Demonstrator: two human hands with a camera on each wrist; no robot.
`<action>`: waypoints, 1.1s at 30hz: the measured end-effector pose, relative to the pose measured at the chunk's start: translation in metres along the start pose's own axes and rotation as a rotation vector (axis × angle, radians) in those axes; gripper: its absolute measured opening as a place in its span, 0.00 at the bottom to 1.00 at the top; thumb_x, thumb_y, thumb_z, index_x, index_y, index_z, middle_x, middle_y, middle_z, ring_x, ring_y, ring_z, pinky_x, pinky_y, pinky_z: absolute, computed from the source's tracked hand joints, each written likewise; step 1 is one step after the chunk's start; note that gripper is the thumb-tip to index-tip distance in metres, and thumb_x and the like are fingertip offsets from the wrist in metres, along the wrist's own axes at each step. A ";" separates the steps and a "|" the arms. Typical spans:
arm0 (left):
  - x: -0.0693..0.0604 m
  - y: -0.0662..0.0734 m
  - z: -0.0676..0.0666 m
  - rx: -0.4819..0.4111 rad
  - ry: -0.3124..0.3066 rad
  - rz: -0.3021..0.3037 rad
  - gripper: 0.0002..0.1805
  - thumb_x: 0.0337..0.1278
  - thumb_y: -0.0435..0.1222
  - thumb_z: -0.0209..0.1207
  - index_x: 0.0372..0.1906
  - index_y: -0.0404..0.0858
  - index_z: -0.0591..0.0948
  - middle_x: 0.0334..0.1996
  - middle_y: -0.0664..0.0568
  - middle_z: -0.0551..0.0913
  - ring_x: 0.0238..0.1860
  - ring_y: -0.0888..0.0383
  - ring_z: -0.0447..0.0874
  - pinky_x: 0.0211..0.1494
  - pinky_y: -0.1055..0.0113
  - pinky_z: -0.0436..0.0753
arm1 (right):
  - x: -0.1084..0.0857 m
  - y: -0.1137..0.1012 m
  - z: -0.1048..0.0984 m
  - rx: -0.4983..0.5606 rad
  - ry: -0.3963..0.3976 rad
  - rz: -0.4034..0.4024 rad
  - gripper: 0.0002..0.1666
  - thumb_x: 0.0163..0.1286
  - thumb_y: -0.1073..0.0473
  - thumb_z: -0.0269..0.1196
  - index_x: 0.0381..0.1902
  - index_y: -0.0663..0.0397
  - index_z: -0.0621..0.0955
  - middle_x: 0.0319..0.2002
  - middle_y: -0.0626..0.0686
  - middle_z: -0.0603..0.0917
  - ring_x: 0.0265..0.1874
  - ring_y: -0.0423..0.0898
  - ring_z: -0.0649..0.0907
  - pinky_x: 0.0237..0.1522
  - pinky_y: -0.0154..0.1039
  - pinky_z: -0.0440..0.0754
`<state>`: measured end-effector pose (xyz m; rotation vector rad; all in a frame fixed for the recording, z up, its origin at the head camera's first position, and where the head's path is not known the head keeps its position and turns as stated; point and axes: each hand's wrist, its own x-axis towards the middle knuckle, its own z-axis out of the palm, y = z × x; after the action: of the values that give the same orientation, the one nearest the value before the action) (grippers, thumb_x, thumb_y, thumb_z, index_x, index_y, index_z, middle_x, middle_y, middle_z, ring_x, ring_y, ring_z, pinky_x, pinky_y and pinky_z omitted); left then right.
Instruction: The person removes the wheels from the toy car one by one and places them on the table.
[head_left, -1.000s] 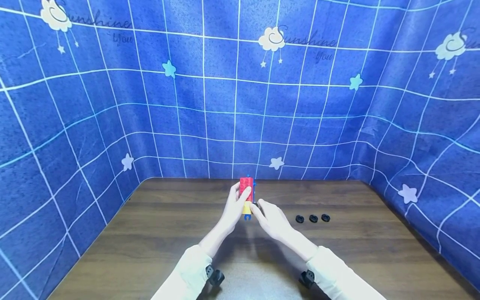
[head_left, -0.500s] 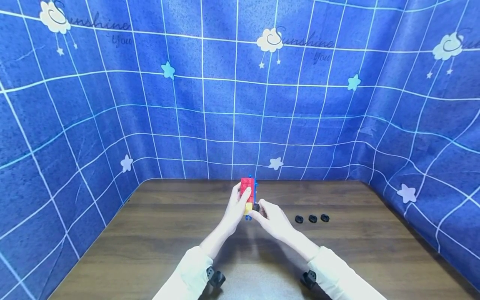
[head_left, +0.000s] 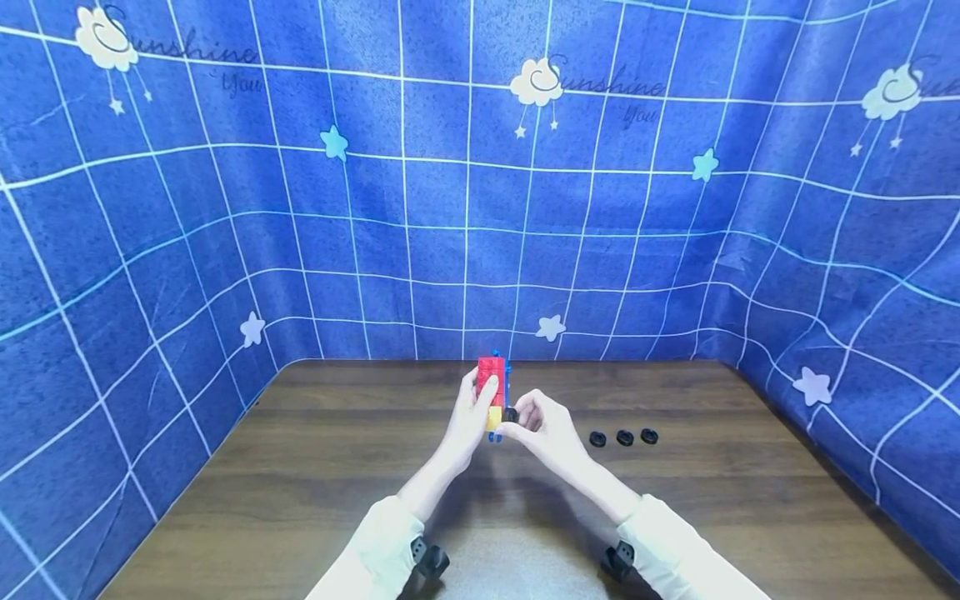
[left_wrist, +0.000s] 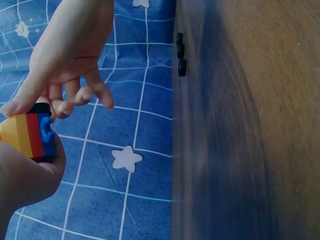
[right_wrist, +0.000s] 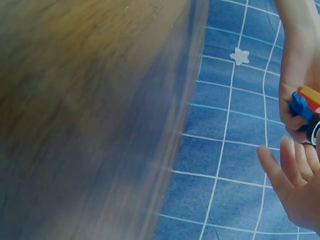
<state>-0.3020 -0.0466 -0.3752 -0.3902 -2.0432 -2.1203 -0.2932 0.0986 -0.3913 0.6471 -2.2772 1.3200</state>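
My left hand (head_left: 467, 421) grips a toy block car, with red blocks (head_left: 491, 368), a yellow block (head_left: 494, 419) at the near end and a blue base (left_wrist: 46, 135) with small projecting pegs. A black wheel (head_left: 511, 415) sits against the car's right side near the yellow end. My right hand (head_left: 551, 432) pinches at this wheel with thumb and forefinger, its other fingers loosely bent. In the left wrist view the right thumb (left_wrist: 19, 102) reaches over beside the yellow block. The right wrist view shows the wheel's pale ring, partly cut off by the frame edge.
Three black wheels (head_left: 625, 437) lie in a row on the brown wooden table (head_left: 315, 467), right of my right hand. A blue gridded curtain (head_left: 435, 192) stands behind the table and along both sides. Each sleeve carries a dark wrist camera (head_left: 429, 560).
The black wheel at the car's side has come into fuller view. My right fingers have lifted and spread a little away from it. My left hand keeps hold of the car, nearly still.
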 end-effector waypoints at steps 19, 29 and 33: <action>0.000 -0.002 0.000 -0.020 -0.013 -0.018 0.30 0.70 0.46 0.46 0.68 0.35 0.54 0.54 0.38 0.72 0.49 0.55 0.74 0.48 0.71 0.73 | -0.002 0.002 0.003 -0.131 -0.038 -0.066 0.20 0.64 0.49 0.61 0.19 0.47 0.66 0.14 0.39 0.60 0.15 0.32 0.60 0.18 0.27 0.56; -0.002 0.004 0.003 -0.035 0.069 -0.014 0.28 0.64 0.44 0.54 0.63 0.36 0.62 0.46 0.41 0.78 0.38 0.64 0.75 0.41 0.72 0.75 | -0.002 -0.003 0.011 -0.439 0.008 -0.264 0.16 0.69 0.56 0.54 0.21 0.51 0.67 0.15 0.43 0.64 0.13 0.39 0.65 0.15 0.31 0.62; -0.001 0.003 0.001 -0.028 0.063 -0.011 0.28 0.62 0.43 0.55 0.62 0.33 0.64 0.45 0.40 0.80 0.37 0.65 0.76 0.40 0.71 0.75 | -0.001 0.001 0.016 -0.600 0.073 -0.430 0.15 0.68 0.57 0.51 0.21 0.55 0.68 0.14 0.48 0.67 0.11 0.46 0.69 0.13 0.38 0.67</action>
<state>-0.3003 -0.0457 -0.3724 -0.3126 -1.9880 -2.1419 -0.2952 0.0856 -0.3996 0.7854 -2.1479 0.4209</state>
